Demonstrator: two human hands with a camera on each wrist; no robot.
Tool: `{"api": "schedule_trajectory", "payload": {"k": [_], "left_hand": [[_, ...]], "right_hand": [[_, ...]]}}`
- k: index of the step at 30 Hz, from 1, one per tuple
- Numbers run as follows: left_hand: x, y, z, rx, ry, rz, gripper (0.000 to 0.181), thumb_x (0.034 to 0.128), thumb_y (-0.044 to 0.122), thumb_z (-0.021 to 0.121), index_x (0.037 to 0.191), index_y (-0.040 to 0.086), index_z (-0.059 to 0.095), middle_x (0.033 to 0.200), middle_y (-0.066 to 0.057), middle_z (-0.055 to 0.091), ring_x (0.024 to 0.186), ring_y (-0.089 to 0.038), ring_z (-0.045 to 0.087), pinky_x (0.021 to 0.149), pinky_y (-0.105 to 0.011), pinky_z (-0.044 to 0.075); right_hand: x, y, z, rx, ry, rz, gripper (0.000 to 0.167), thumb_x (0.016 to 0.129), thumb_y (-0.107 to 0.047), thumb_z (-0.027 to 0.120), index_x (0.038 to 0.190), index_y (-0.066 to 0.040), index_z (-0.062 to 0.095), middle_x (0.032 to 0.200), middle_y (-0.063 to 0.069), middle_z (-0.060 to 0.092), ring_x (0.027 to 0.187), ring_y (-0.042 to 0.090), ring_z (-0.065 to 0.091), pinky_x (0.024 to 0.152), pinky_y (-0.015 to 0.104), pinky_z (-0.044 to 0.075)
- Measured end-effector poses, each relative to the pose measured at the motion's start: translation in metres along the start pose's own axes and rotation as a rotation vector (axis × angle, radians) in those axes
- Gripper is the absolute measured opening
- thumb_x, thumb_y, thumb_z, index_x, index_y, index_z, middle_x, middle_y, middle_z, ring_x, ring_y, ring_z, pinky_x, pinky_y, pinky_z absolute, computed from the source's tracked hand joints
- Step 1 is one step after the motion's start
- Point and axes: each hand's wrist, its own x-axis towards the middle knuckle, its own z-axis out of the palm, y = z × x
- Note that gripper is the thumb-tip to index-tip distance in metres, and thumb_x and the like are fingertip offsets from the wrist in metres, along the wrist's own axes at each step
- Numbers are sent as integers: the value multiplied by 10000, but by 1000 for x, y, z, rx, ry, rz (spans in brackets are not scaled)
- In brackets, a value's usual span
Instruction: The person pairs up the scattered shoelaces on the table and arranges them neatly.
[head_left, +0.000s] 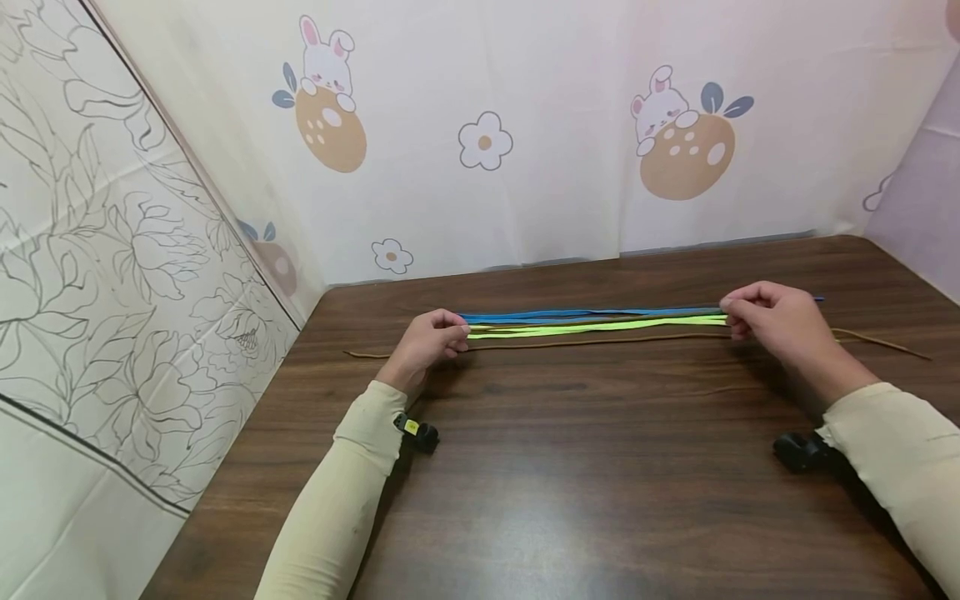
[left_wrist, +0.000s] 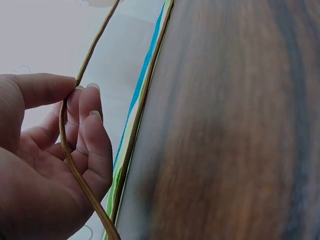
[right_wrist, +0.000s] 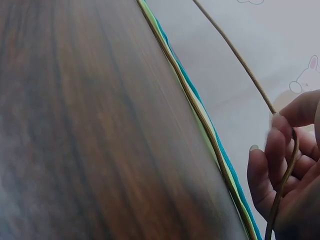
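Observation:
Both hands hold a thin brown cord between them, raised off the table. In the left wrist view, my left hand (head_left: 429, 343) pinches the brown cord (left_wrist: 90, 52) between thumb and fingertips, and its tail runs down across the palm. At the other end my right hand (head_left: 772, 321) pinches the cord (right_wrist: 235, 50) with thumb and finger, a length hanging past the palm. Along the tabletop lie flat blue strands (head_left: 555, 315), yellow-green strands (head_left: 585, 328) and another brown stretch (head_left: 600, 340), all roughly parallel. Strand parts behind the hands are hidden.
A dark wood-grain table (head_left: 525, 467) spans the view. Behind it hangs a wall covering (head_left: 555, 200) printed with rabbits and flowers; a floral panel (head_left: 127, 250) stands at left. Small black cameras (head_left: 426, 437) are strapped to both wrists.

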Motion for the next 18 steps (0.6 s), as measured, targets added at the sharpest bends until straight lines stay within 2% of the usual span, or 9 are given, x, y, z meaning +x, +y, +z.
{"api": "schedule_trajectory", "payload": {"k": [5,10,14,18], "left_hand": [[0,-1,-1,11,-2,-5,101,966,137,671,1012,48,657,1016,-181,667,830,-204,659,814,-417,548],[0,-1,-3,11,-1,-5,112,971,141,668,1026,43,659,1035,-202,665,830,-205,660,802,-403,552],[0,-1,-5,10,-2,-13,119,968,143,673,1029,41,661,1033,-201,665,835,-211,661,790,-381,554],[0,-1,-7,11,2,-19,117,962,139,679,1022,41,663,1025,-189,669,840,-216,664,781,-368,556]], "right_hand": [[1,3,-1,-68,19,-2,461,990,-407,618,1125,32,646,857,-45,671,669,133,633,599,282,538],[1,6,-6,-84,31,8,462,978,-439,624,1120,-2,669,857,-63,674,677,140,637,603,277,525],[1,7,-14,-47,42,31,380,969,-445,637,1073,-88,713,855,-187,657,680,111,649,618,235,511],[2,9,-20,1,42,51,325,969,-419,645,1058,-118,730,839,-208,661,680,95,659,626,213,512]]}}
